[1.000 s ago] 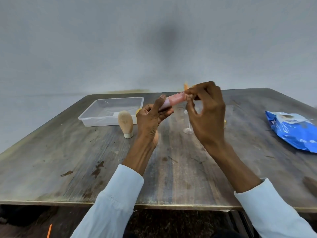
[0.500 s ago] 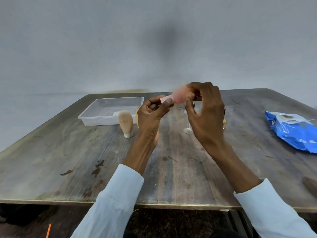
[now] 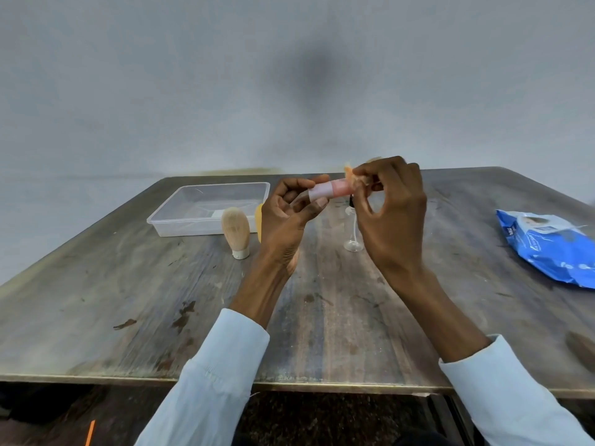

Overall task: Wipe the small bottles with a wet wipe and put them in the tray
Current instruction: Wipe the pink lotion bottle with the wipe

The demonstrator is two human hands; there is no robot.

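A small pink bottle [image 3: 331, 189] lies sideways in the air above the table, held between both hands. My left hand [image 3: 289, 217] grips its near end with curled fingers and thumb. My right hand [image 3: 391, 214] pinches a crumpled orange-tinted wipe [image 3: 352, 177] against the bottle's far end. The clear plastic tray [image 3: 180, 225] sits at the back left with a small white item inside. A beige bottle [image 3: 236, 233] stands cap-down in front of the tray. A clear bottle [image 3: 352, 233] with a dark top stands behind my right hand, partly hidden.
A blue wet-wipe pack [image 3: 550, 249] lies at the right side of the worn wooden table [image 3: 128, 300]. A yellow object [image 3: 258, 220] shows behind my left hand, mostly hidden. A grey wall rises behind the table.
The pink bottle has been turned and shifted slightly between the hands. My right hand's pinch with the wipe has slid toward the bottle's far end.
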